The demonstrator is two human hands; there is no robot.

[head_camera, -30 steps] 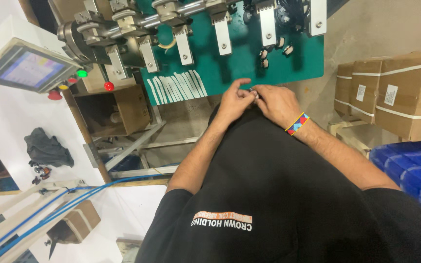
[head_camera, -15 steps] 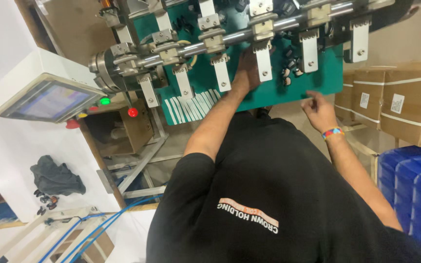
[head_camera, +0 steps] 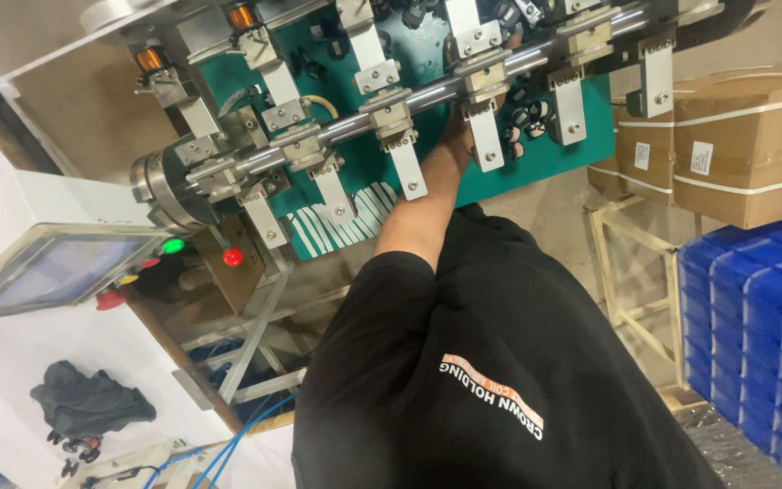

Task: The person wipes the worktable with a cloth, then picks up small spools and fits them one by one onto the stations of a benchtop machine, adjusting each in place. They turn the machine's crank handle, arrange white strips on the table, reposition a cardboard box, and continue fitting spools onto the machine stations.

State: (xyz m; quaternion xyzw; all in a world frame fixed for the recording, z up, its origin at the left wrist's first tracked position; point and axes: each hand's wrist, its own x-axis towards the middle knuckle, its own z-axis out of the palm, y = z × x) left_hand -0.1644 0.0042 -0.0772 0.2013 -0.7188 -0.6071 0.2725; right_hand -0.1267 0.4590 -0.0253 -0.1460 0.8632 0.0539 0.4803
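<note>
Left hand (head_camera: 457, 136) reaches up to the green panel (head_camera: 536, 154) at top centre, fingers hidden behind the steel shaft (head_camera: 427, 91) and a metal bracket (head_camera: 484, 136), so grip cannot be told; right hand out of frame; small black parts (head_camera: 522, 118) just right of it.

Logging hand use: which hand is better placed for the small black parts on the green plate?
Likely left: left hand reaches the green plate beside the black parts; right hand out of view.
</note>
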